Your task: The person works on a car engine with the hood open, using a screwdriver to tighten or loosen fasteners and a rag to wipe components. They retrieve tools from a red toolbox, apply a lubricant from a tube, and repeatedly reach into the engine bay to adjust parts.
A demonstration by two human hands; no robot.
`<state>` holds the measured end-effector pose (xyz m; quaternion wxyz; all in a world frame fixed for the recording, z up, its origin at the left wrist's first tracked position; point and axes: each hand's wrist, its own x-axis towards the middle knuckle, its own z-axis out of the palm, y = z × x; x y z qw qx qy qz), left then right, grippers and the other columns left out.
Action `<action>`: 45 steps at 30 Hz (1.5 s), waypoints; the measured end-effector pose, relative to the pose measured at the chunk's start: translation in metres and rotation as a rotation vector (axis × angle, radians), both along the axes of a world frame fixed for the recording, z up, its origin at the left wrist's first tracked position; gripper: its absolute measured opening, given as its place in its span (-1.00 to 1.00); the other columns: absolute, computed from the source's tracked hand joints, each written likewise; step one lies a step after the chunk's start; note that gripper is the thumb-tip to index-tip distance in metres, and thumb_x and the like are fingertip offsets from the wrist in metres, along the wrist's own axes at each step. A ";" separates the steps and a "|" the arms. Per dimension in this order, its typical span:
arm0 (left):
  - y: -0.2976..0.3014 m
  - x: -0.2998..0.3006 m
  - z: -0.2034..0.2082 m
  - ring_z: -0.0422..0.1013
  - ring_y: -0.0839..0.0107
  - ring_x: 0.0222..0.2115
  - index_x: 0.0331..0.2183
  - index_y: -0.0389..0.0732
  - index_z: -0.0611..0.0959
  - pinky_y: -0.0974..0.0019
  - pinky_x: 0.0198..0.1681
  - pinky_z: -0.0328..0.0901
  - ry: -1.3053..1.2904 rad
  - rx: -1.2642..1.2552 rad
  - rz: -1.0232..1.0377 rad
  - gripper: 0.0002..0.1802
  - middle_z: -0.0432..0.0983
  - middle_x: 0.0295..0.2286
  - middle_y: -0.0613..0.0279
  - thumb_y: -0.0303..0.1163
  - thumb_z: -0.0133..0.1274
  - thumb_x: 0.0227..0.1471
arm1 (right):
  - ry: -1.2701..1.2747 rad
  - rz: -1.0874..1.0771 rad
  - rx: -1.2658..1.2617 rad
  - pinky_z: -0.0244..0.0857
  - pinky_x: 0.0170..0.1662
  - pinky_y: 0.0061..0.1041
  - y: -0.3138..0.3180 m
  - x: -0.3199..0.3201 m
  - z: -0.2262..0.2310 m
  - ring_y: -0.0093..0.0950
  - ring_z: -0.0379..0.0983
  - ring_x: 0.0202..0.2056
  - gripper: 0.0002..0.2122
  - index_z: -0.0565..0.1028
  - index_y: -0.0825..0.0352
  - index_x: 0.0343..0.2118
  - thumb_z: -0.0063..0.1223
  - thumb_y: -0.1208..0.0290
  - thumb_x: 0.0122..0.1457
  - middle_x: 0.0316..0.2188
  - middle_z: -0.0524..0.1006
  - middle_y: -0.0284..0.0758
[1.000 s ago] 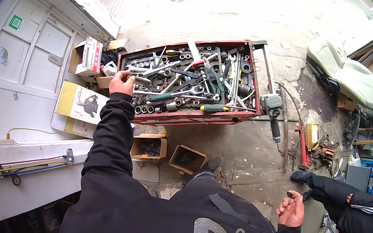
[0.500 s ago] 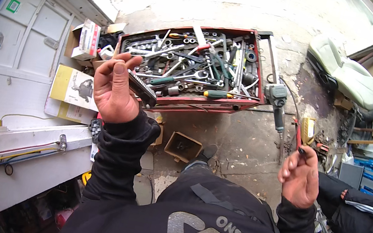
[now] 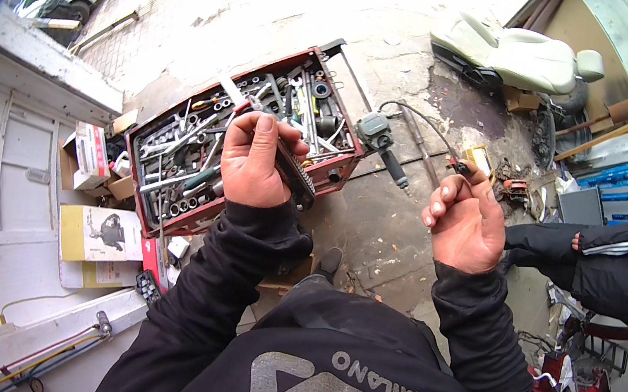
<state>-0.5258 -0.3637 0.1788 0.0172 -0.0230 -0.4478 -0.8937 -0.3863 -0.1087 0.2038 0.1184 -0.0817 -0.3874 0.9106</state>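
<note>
My left hand [image 3: 259, 165] is closed round a long black strip [image 3: 296, 178] with a row of small silver pieces along one edge, perhaps a bit holder. It is held over the near edge of a red tool drawer [image 3: 136, 165], which is full of wrenches, sockets and screwdrivers. To the right, my right hand [image 3: 470, 228] is raised over the floor, palm turned up. Thumb and forefinger pinch a small dark piece [image 3: 460, 168], too small to name. The remaining fingers are curled.
A grey power tool [image 3: 376, 131] hangs at the drawer's right end. Beyond it lies a cream car seat [image 3: 523, 57]. Cardboard boxes [image 3: 101, 236] stand by the white door at left. Another person in dark clothing [image 3: 621, 263] is close on my right.
My view has turned to the right, so the drawer and seat sit further left in the picture. My hands have come closer together, each keeping its hold.
</note>
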 end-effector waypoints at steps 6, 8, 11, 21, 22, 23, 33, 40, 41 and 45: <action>0.143 0.042 0.010 0.52 0.35 -0.50 -0.12 -0.07 0.55 0.25 -0.39 0.50 -0.254 0.020 -0.404 -0.90 0.62 -0.40 0.21 -0.28 0.06 0.47 | 0.038 -0.334 -0.028 0.36 -0.22 -0.32 0.056 0.105 0.008 -0.42 0.44 -0.29 -0.51 0.37 0.25 0.22 0.13 0.05 0.38 -0.23 0.51 -0.30; 0.210 0.083 0.021 0.50 0.35 -0.51 -0.14 -0.09 0.53 0.25 -0.41 0.48 -0.266 -0.007 -0.619 -0.89 0.60 -0.42 0.20 -0.28 0.07 0.46 | 0.050 -0.525 -0.004 0.36 -0.23 -0.33 0.074 0.162 0.019 -0.43 0.44 -0.29 -0.52 0.38 0.23 0.20 0.14 0.05 0.36 -0.25 0.51 -0.31; 0.307 0.167 0.043 0.50 0.36 -0.49 -0.17 -0.16 0.53 0.29 -0.39 0.44 0.001 0.066 -1.022 -0.84 0.59 -0.41 0.15 -0.29 0.05 0.47 | 0.111 -0.848 0.065 0.32 -0.22 -0.37 0.090 0.262 0.034 -0.45 0.42 -0.29 -0.54 0.39 0.20 0.21 0.10 0.05 0.38 -0.24 0.49 -0.33; 0.419 0.485 0.085 0.48 0.38 -0.50 -0.16 -0.16 0.55 0.30 -0.38 0.42 0.214 0.112 -1.608 -0.84 0.60 -0.41 0.17 -0.28 0.05 0.48 | 0.258 -1.588 0.077 0.30 -0.20 -0.33 0.031 0.574 0.038 -0.44 0.38 -0.30 -0.57 0.40 0.17 0.22 0.01 0.09 0.39 -0.26 0.44 -0.35; 0.421 0.516 0.082 0.49 0.37 -0.51 -0.16 -0.15 0.56 0.29 -0.38 0.43 0.158 0.112 -1.651 -0.84 0.61 -0.40 0.16 -0.28 0.06 0.47 | 0.247 -1.629 0.080 0.30 -0.19 -0.33 0.019 0.598 0.035 -0.44 0.38 -0.30 -0.57 0.40 0.17 0.23 0.01 0.09 0.39 -0.26 0.44 -0.35; 0.422 0.544 0.080 0.51 0.36 -0.50 -0.16 -0.16 0.57 0.28 -0.39 0.44 0.117 0.125 -1.700 -0.84 0.62 -0.40 0.15 -0.28 0.08 0.46 | 0.237 -1.661 0.094 0.29 -0.19 -0.33 0.009 0.624 0.033 -0.44 0.38 -0.30 -0.57 0.40 0.16 0.23 0.01 0.10 0.39 -0.26 0.44 -0.35; 0.429 0.759 0.101 0.52 0.40 -0.46 -0.17 -0.19 0.55 0.32 -0.34 0.43 0.059 0.200 -1.945 -0.87 0.61 -0.40 0.21 -0.34 0.08 0.45 | 0.244 -1.889 0.245 0.36 -0.22 -0.36 -0.032 0.780 0.038 -0.45 0.40 -0.29 -0.52 0.35 0.19 0.34 -0.13 0.08 0.47 -0.23 0.45 -0.36; 0.441 0.896 0.083 0.54 0.39 -0.45 -0.16 -0.11 0.57 0.28 -0.32 0.47 -0.037 0.094 -2.216 -0.85 0.62 -0.39 0.24 -0.26 0.09 0.45 | 0.229 -2.091 0.249 0.38 -0.17 -0.31 -0.063 0.867 0.018 -0.40 0.44 -0.21 -0.52 0.30 0.15 0.39 -0.12 0.11 0.49 -0.14 0.46 -0.32; 0.445 0.916 0.079 0.54 0.39 -0.44 -0.17 -0.11 0.57 0.28 -0.31 0.48 -0.052 0.110 -2.263 -0.85 0.62 -0.39 0.24 -0.25 0.09 0.45 | 0.256 -2.108 0.269 0.38 -0.16 -0.30 -0.063 0.879 0.016 -0.39 0.45 -0.21 -0.53 0.31 0.14 0.38 -0.10 0.12 0.49 -0.14 0.46 -0.32; 0.467 0.985 0.075 0.54 0.37 -0.46 -0.15 -0.11 0.57 0.27 -0.36 0.48 -0.006 0.040 -2.403 -0.83 0.63 -0.38 0.21 -0.23 0.10 0.44 | 0.255 -2.213 0.312 0.39 -0.17 -0.29 -0.051 0.911 0.017 -0.38 0.47 -0.20 -0.53 0.34 0.14 0.35 0.00 0.13 0.45 -0.16 0.47 -0.32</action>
